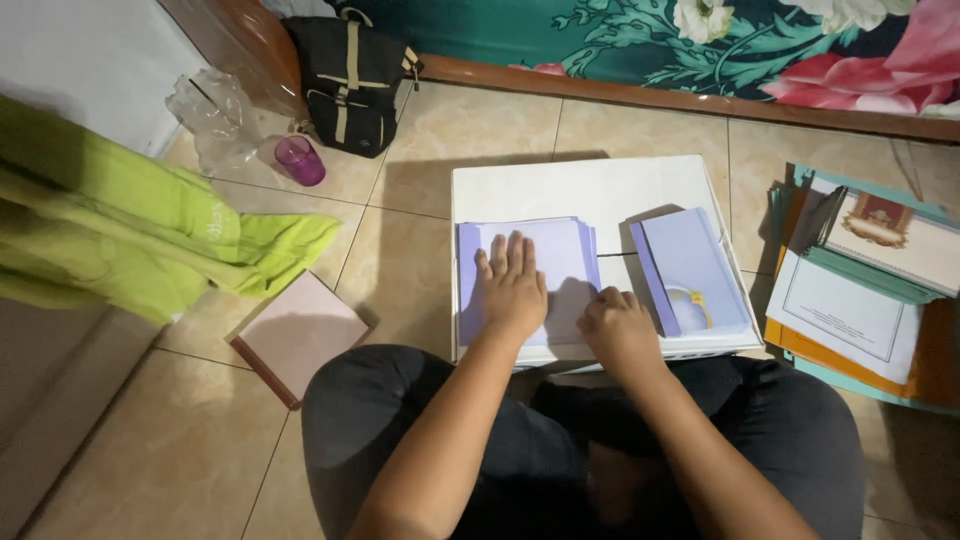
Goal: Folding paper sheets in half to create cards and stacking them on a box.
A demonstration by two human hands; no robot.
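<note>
A: Head view looks down on a person who sits cross-legged on a tiled floor, with a low white table in front of the knees. What do the hands do?

B: The left hand lies flat on a stack of pale purple paper. Its fingers are stretched out and close together, palm down, pressing on the top sheet. It grips nothing.

A: And the other one?

B: The right hand is curled, knuckles up, at the lower right corner of the same stack. The fingertips are hidden under the hand, so I cannot tell if they pinch a sheet or only touch it.

A: Where is the stack exactly?

B: On the left half of the table, near the edge that faces the person. Just beside it, on the right half, lies a purple folder, a little tilted, with a small yellow piece on its lower part.

A: What is around the table?

B: On the right, on the floor, there is a pile of documents in white, green and orange. On the left lies a pink book, and further left a green cloth. Behind, near the wall, stands a purple cup, beside crumpled clear plastic and a black bag.
</note>
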